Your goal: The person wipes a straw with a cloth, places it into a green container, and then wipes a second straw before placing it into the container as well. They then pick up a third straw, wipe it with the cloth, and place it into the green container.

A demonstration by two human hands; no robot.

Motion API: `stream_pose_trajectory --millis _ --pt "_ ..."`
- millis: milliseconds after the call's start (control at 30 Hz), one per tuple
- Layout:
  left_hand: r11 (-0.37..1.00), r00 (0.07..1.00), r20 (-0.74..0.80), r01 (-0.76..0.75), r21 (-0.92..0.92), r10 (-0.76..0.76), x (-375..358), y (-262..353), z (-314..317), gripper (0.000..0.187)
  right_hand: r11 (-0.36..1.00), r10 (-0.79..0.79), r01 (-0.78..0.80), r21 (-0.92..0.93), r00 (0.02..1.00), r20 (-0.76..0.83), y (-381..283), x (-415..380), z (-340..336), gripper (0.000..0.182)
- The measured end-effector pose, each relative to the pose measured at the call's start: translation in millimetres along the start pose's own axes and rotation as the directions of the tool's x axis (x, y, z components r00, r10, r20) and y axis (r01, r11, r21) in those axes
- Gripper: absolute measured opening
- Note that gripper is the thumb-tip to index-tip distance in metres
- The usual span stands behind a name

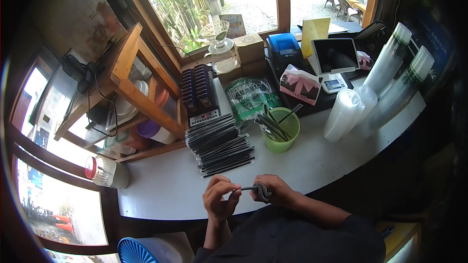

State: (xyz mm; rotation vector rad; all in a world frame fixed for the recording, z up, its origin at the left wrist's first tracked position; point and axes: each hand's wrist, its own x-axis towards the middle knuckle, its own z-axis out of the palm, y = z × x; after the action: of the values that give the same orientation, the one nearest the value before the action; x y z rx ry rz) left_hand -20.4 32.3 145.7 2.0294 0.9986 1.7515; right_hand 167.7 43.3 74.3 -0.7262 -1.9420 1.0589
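Over the counter's front edge, my left hand pinches one end of a thin dark straw-like stick between thumb and fingers. My right hand is closed around a grey cloth, which wraps the stick's other end. Just beyond my hands lies a stack of black straws in clear wrappers. To its right stands a light green tub with several dark, slim items leaning inside it.
A green printed plastic pack lies behind the tub. Stacked clear cups and white lids stand on the right of the white counter. A wooden shelf and a red-lidded jar are at left; a tablet is behind.
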Motion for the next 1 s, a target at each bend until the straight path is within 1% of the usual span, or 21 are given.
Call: stream_pose_trajectory --millis 67,100,167,200,233,267,333,400,433,467,500,533,567,600,633,667,767,867,900,933,1000 --pt "0.998 0.991 -0.132 -0.029 0.054 0.036 1 6 -11 0.03 0.999 -0.018 0.018 0.045 1.0 0.003 9 -3 -2 0.017" --pt "0.999 0.959 -0.277 -0.052 0.009 0.052 5 10 -14 0.031 0.997 -0.027 0.027 0.069 1.0 0.004 15 -6 -3 0.017" --pt "0.997 0.864 -0.5 -0.077 -0.018 0.058 14 21 -31 0.032 0.931 0.313 -0.287 0.227 0.946 -0.088 27 -21 -4 0.015" --pt "0.995 0.837 -0.542 -0.1 -0.011 0.078 14 23 -42 0.028 0.852 0.474 -0.423 0.309 0.874 -0.109 36 -30 -3 0.015" --pt "0.996 0.843 -0.532 -0.086 0.016 0.081 15 22 -46 0.026 0.795 0.54 -0.417 0.442 0.818 -0.199 54 -37 2 0.021" --pt "0.997 0.849 -0.522 -0.07 0.042 0.081 15 20 -48 0.024 0.661 0.656 -0.387 0.643 0.715 -0.244 49 -33 1 0.026" --pt "0.995 0.901 -0.428 0.041 -0.086 -0.074 9 14 -37 0.021 0.324 0.866 -0.184 0.928 0.454 -0.212 35 -26 -1 0.036" --pt "0.915 0.914 -0.232 0.253 -0.315 -0.333 -13 5 -14 0.012 0.28 0.839 -0.145 0.949 0.517 -0.168 30 -26 -2 0.055" --pt "0.814 0.873 -0.105 0.392 -0.429 -0.476 -29 -1 -1 0.009 0.25 0.834 -0.11 0.962 0.528 -0.157 15 -22 0 0.058" --pt "0.643 0.756 0.016 0.567 -0.515 -0.654 -42 -3 15 0.009 0.218 0.831 -0.075 0.973 0.536 -0.145 2 -21 2 0.062" --pt "0.626 0.704 0.105 0.682 -0.377 -0.703 -61 -12 28 0.011 0.222 0.842 -0.184 0.958 0.531 -0.093 -5 -28 5 0.073" --pt "0.633 0.656 0.219 0.754 -0.174 -0.722 -72 -14 36 0.008 0.312 0.75 -0.197 0.93 0.652 -0.113 -7 -33 10 0.069" --pt "0.572 0.586 0.281 0.809 -0.136 -0.76 -88 -19 47 0.015 0.474 0.602 -0.19 0.86 0.783 -0.159 -14 -26 5 0.063" --pt "0.515 0.541 0.33 0.84 -0.17 -0.773 -100 -24 56 0.021 0.622 0.426 -0.149 0.769 0.888 -0.172 -21 -16 -3 0.057" --pt "0.488 0.507 0.387 0.859 -0.154 -0.77 -110 -25 60 0.023 0.609 0.41 -0.029 0.793 0.867 -0.283 -24 -10 -3 0.049" --pt "0.46 0.469 0.44 0.878 -0.134 -0.766 -110 -22 61 0.026 0.627 0.417 0.08 0.775 0.806 -0.421 -28 -5 -7 0.052" --pt "0.449 0.468 0.497 0.878 -0.168 -0.731 -109 -26 61 0.033 0.634 0.363 0.258 0.729 0.733 -0.575 -23 2 -25 0.051" --pt "0.501 0.481 0.526 0.858 -0.117 -0.701 -97 -36 59 0.036 0.754 0.302 0.108 0.648 0.819 -0.488 -17 -7 -18 0.048" --pt "0.543 0.493 0.532 0.837 -0.071 -0.689 -84 -33 59 0.037 0.689 0.389 -0.075 0.721 0.878 -0.28 -21 -13 -17 0.045" --pt "0.581 0.501 0.537 0.813 -0.024 -0.679 -77 -32 59 0.037 0.753 0.387 -0.191 0.63 0.902 -0.189 4 -23 -6 0.042" --pt "0.611 0.517 0.562 0.791 -0.026 -0.645 -85 -44 66 0.036 0.77 0.399 -0.153 0.619 0.873 -0.281 -11 -21 -15 0.042"
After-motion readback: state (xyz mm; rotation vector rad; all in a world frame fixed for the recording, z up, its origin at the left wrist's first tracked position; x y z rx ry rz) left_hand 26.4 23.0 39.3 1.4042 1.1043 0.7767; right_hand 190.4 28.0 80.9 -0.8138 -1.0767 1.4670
